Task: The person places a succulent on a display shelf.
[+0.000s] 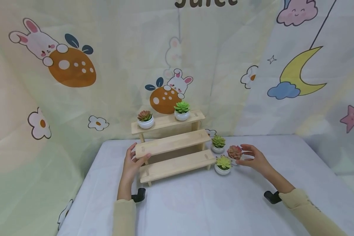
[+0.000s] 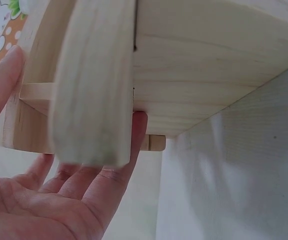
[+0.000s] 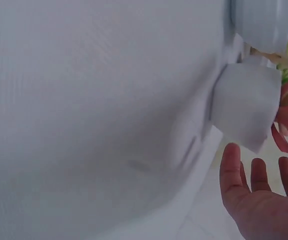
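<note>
My left hand (image 1: 130, 167) grips the left end of a three-tier wooden plant stand (image 1: 174, 143), at its middle tier. In the left wrist view the thumb lies on one side of the wooden board (image 2: 91, 95) and the fingers reach round the other. To the right of the stand, my right hand (image 1: 255, 160) is beside a reddish potted succulent (image 1: 234, 152), fingers spread around its near side. The right wrist view shows fingertips just below its white pot (image 3: 246, 102), apparently not gripping it; part of the hand is cut off there.
Two more potted succulents, a darker green one (image 1: 218, 143) and a yellow-green one (image 1: 223, 164), stand between the stand and the red plant. On the top tier sit a brownish succulent (image 1: 145, 119) and a bright green one (image 1: 182, 110). A printed cloth hangs behind the white table (image 1: 194, 209).
</note>
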The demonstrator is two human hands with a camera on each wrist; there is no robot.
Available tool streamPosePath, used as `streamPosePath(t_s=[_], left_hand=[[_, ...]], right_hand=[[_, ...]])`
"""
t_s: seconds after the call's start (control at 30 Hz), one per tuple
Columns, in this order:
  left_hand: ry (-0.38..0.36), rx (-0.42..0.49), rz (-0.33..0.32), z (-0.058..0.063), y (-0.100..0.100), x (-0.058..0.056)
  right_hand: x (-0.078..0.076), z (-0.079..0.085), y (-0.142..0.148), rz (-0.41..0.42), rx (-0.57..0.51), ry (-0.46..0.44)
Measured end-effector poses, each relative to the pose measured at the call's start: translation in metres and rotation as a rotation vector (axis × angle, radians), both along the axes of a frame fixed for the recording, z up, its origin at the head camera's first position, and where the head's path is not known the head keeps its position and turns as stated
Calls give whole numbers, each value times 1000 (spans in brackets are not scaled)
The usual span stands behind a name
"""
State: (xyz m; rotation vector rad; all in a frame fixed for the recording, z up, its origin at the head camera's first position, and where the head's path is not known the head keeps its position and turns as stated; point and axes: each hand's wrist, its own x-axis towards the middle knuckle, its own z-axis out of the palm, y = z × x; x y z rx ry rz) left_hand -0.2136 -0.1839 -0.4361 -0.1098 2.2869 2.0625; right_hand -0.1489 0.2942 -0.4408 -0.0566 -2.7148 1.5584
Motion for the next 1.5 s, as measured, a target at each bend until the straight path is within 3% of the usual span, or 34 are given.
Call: streamPosePath(t_s=[0.27,0.67,1.0,1.2,1.5], left_hand=[[-5,-12,3,-6,-2,1],[17,-15,-3,3,-4,-1],[-14,7,-6,-3,-3,-4],[1,-5,-1,-1,-1,-2],[16,-14,12,-3,-1,-1]], right_hand=[[-7,-15,-7,-41,18,-136],[-17,-18,-6,-51,63,-156],[-12,-17,-6,-79,91,-156],[-11,-8,-2,-101,74,-146],[-12,20,-7,-128,67,-34]])
